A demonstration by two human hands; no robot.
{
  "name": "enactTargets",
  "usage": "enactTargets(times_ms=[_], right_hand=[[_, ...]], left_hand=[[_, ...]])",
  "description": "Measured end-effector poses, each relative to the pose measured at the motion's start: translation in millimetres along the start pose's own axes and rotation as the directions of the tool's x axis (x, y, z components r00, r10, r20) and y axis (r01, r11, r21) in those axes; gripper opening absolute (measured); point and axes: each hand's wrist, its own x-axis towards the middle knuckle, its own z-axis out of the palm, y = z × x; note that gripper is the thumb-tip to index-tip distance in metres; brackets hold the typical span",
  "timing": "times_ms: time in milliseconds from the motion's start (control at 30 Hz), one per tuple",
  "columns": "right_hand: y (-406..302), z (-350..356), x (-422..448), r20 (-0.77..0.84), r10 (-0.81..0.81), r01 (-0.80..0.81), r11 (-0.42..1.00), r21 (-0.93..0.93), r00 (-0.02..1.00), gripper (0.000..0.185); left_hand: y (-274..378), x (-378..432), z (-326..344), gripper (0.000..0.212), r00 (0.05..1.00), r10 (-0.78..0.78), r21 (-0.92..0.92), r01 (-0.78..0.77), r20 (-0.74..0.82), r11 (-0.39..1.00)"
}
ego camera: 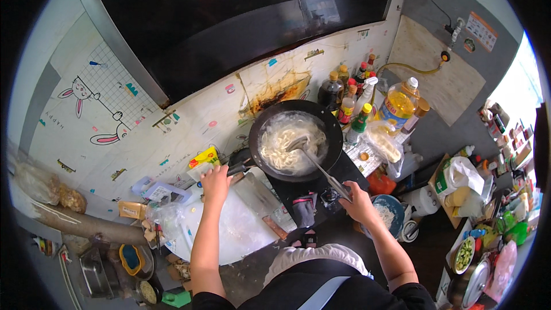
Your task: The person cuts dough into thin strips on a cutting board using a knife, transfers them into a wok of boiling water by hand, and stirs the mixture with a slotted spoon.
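A dark wok (254,137) stands on a black stove (286,196), with pale noodles (277,146) in cloudy, foaming water. My left hand (216,181) is at the wok's long black handle (239,168), its fingers closed around the end. My right hand (358,202) grips the handle of a metal ladle (323,170). The ladle's head lies among the noodles near the middle of the wok. Left of the stove, a cleaver (258,193) with a wooden handle rests on a white cutting board (236,232).
Sauce bottles (331,90) and a large oil bottle (398,103) crowd the counter right of the wok. A folded dark cloth (304,211) lies at the stove's front. A blue bowl (398,211) of white, flour-like food is by my right forearm. A range hood (241,17) hangs above.
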Motion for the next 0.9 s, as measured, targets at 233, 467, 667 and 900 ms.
enactTargets(times_ms=[233, 467, 667, 900], right_hand=[[3, 23, 9, -0.076, -0.051, 0.054, 0.998, 0.042, 0.996, 0.063], [-14, -23, -4, -0.073, -0.019, 0.018, 1.0, -0.015, 0.997, 0.067], [-52, -94, -42, 0.016, 0.0, 0.003, 0.989, -0.145, 1.0, 0.064], [-63, -103, -59, 0.09, 0.042, -0.02, 0.974, -0.227, 0.995, 0.061]], left_hand=[[12, -16, -6, 0.037, 0.999, -0.035, 0.037, 0.035, 0.02, 0.999], [18, -29, -4, 0.031, 0.995, -0.02, 0.088, 0.029, -0.097, 0.996], [23, -33, -2, 0.029, 0.995, -0.041, 0.058, 0.047, -0.089, 0.997], [24, -33, -7, 0.034, 0.997, -0.079, 0.043, 0.08, -0.019, 0.996]])
